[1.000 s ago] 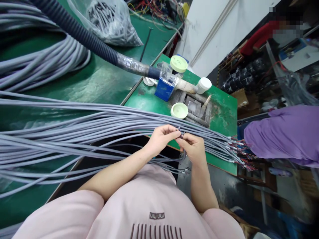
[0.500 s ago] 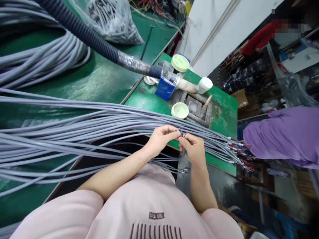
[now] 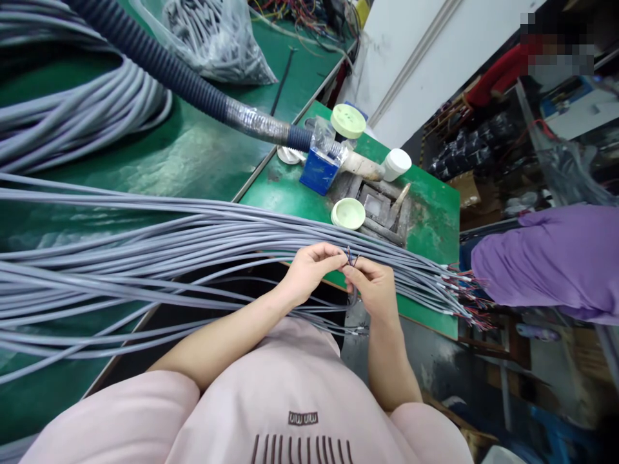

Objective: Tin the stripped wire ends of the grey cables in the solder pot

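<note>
My left hand pinches the thin coloured wires that fan out of the end of a grey cable. Close beside it, my right hand is closed around that cable just below the bared wires. The fingertips of both hands nearly touch. Behind and under my hands runs a wide bundle of grey cables, lying from the left across to the right. Its far ends show reddish bared wires and white bands.
A ribbed dark hose arches over the bench to a blue box. Near it are a pale green dish, a white jar and a soot-stained metal fixture. Coiled cable lies left. A person in purple is at right.
The wires at my fingertips stand more spread apart than before. Both hands stay in nearly the same place, and the view has shifted very slightly.
</note>
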`<act>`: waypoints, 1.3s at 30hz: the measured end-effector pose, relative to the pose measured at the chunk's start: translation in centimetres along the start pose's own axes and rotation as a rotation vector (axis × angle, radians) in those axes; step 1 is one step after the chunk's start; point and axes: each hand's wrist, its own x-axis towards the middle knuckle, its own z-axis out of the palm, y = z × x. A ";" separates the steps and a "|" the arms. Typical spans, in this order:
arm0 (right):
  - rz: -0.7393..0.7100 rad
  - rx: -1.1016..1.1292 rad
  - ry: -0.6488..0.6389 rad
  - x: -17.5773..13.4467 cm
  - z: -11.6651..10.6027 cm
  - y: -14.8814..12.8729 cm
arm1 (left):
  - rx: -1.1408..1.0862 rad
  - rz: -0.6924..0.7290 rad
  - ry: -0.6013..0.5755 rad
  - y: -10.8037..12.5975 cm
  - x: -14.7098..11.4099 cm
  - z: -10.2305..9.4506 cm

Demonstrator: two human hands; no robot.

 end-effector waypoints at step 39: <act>-0.207 -0.091 0.184 -0.5 0.6 1.1 | -0.104 0.017 -0.002 -0.6 0.1 0.3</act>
